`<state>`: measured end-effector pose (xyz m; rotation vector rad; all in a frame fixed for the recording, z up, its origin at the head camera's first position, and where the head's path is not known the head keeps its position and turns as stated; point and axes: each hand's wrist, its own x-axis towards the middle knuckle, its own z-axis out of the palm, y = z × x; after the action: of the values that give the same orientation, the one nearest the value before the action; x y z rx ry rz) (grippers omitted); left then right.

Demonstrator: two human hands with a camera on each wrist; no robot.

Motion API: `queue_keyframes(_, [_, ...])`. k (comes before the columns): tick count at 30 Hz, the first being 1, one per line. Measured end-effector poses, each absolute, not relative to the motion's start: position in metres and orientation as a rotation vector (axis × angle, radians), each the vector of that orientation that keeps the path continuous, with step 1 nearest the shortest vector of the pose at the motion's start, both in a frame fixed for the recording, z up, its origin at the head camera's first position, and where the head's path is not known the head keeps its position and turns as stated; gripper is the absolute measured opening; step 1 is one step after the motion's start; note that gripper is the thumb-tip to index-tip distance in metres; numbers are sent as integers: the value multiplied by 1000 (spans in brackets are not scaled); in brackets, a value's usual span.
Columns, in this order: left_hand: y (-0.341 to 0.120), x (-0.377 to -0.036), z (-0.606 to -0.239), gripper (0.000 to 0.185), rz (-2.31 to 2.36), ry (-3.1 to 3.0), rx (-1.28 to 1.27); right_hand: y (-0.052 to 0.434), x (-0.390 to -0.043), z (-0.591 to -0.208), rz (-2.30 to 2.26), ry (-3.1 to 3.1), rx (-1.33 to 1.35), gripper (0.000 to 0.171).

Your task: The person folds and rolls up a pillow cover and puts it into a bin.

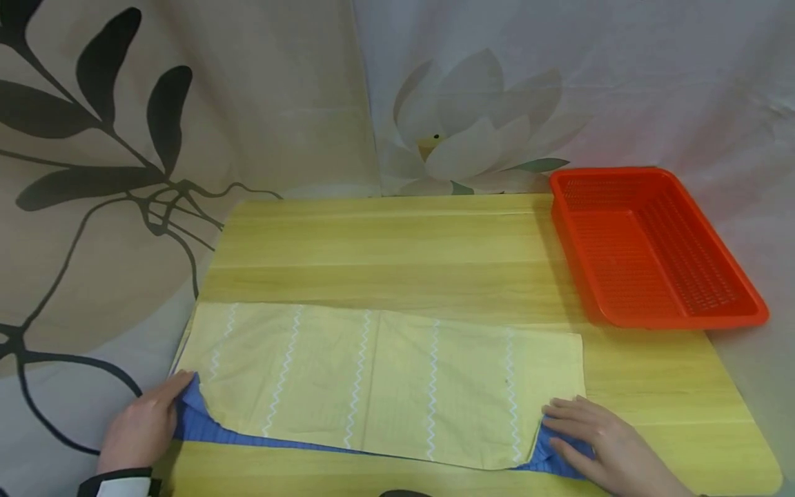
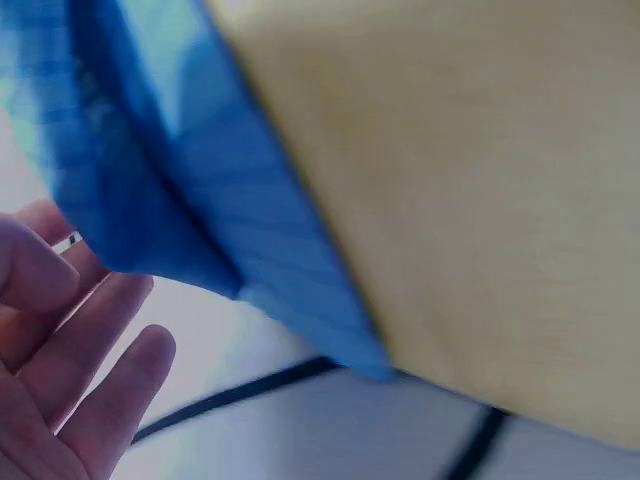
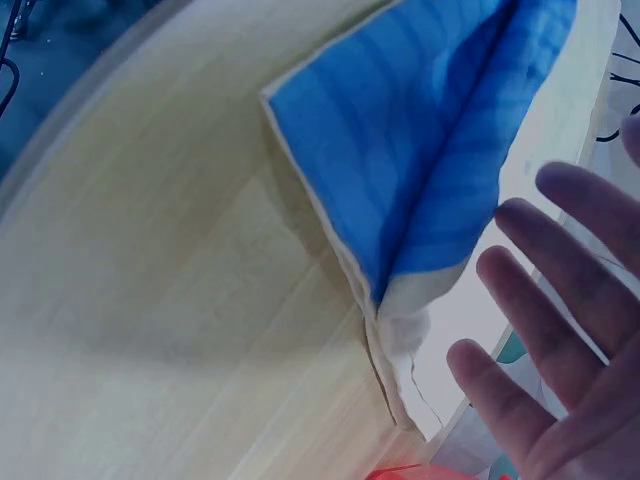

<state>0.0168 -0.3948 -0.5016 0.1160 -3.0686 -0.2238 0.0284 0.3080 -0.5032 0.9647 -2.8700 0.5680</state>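
A pale yellow cloth (image 1: 379, 379) with white zigzag stripes lies folded flat on the wooden table (image 1: 385, 248), near its front edge. Its blue underside (image 1: 192, 421) shows at both near corners. My left hand (image 1: 149, 421) rests at the left corner, straight fingers touching the blue fabric. My right hand (image 1: 590, 431) lies flat on the blue corner at the right. In the left wrist view, the left hand (image 2: 70, 370) is spread beside the blue fold (image 2: 190, 170). In the right wrist view, the right hand (image 3: 545, 340) has spread fingers beside the blue corner (image 3: 420, 140).
A red plastic mesh basket (image 1: 652, 248) stands at the table's right rear, holding nothing that I can see. A printed curtain (image 1: 124, 138) with leaves and a flower hangs behind and to the left. Bare wood stretches behind the cloth.
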Motion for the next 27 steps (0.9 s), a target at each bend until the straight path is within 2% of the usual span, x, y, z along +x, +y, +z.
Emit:
queue_keyframes(11, [-379,-2,-493,35,-271,-3057,28,304,22,-506,542,-2788,956,42])
queue_keyframes(19, [-390,11,-495,37,-344,-3073,136,316,33,-505,527,-2767,888,60])
queue_keyframes(23, [-391,13,-496,42,-325,-3096,203,319,37,-504,506,-2802,813,64])
queue_keyframes(27, [-389,10,-495,56,-306,-3183,245,316,35,-508,485,-2824,798,62])
